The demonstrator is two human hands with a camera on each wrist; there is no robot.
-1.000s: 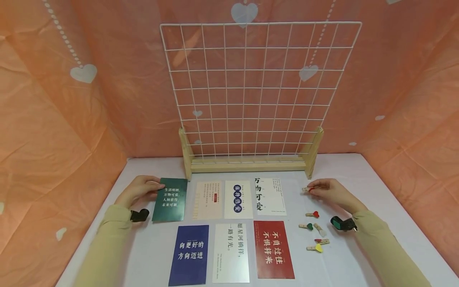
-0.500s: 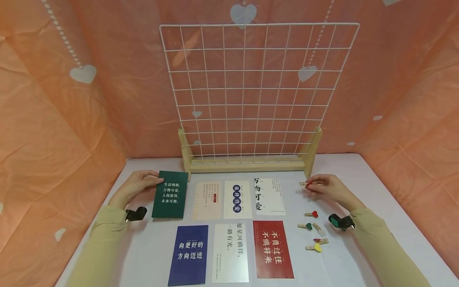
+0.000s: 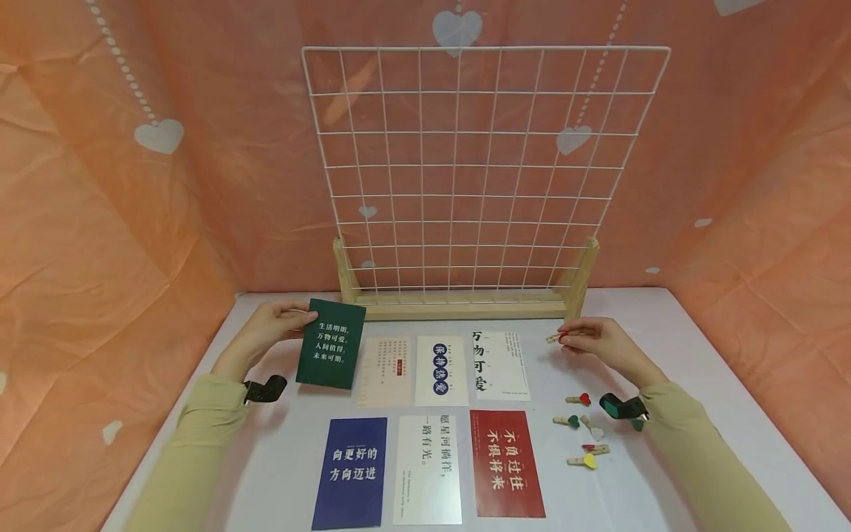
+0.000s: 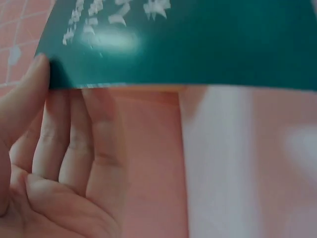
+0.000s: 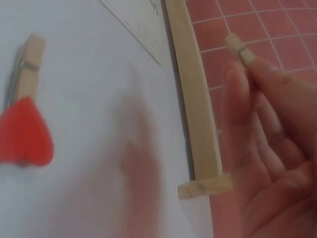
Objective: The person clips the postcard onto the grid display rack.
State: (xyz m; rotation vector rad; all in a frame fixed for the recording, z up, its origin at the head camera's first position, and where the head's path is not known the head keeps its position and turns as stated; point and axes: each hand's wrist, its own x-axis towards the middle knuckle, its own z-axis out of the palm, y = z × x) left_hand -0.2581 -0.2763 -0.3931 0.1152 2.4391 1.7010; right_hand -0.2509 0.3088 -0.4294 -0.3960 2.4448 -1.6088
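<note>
My left hand (image 3: 266, 330) pinches a dark green card (image 3: 331, 343) with white lettering by its upper left edge. The card is lifted off the table and tilted; in the left wrist view the thumb lies on its printed face, the other fingers behind it. At the right, my right hand (image 3: 601, 343) holds a small wooden clothespin (image 3: 554, 338) between thumb and fingertips, a bit of red showing by the fingers. In the right wrist view the tip of that clothespin (image 5: 240, 49) sticks out beyond the fingers. Both hands are in front of the white wire grid rack (image 3: 472, 196).
Behind the cards the rack stands on a wooden base (image 3: 459, 310). Between the hands lie a beige card (image 3: 385, 369), white cards, a blue card (image 3: 350, 473) and a red card (image 3: 507, 463). Several heart clothespins, one with a yellow heart (image 3: 589, 462), lie near the right wrist.
My left hand has raised the green card from the table and carried it right and toward the rack. The right hand has moved slightly left and toward the rack with its clothespin.
</note>
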